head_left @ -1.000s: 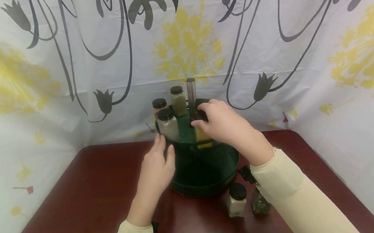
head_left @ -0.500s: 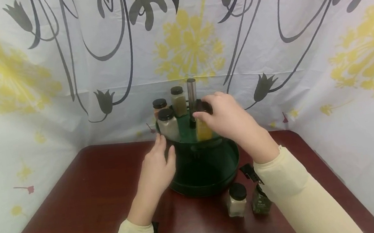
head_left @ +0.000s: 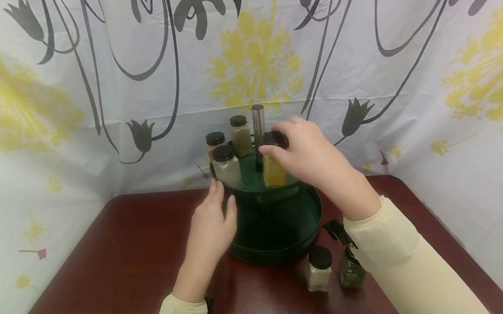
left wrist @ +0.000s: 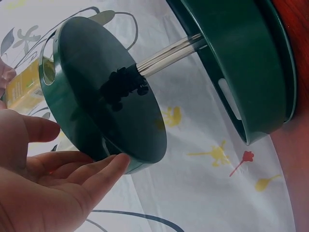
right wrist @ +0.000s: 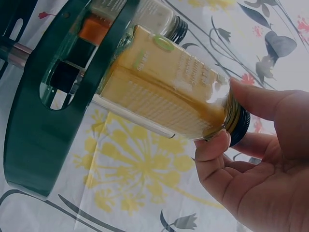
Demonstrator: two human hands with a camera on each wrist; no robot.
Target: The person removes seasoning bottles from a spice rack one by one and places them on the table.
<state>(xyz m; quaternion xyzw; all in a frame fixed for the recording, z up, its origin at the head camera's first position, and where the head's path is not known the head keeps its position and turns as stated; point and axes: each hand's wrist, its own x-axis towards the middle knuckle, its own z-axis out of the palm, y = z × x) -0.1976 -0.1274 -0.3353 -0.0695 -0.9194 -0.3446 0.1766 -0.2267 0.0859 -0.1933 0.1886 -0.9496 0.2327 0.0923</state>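
Observation:
In the head view my right hand pinches a glass spice jar of yellow powder near its black lid. The right wrist view shows the jar's base inside the rim of the green upper tier. This tier belongs to a two-tier round rack with a metal center post. My left hand rests with straight fingers at the upper tier's left side. The left wrist view has those fingers against the tier's outer wall. Beside the post stand a pale spice jar, an orange one and a brownish-green one.
On the dark red table, a pale-filled jar and a dark green jar stand at the front right, close to my right sleeve. A patterned white cloth hangs behind and along both sides.
My right hand has lifted slightly and moved a little right, bringing the yellow jar up and back from the tier's front rim. My left hand stays in place.

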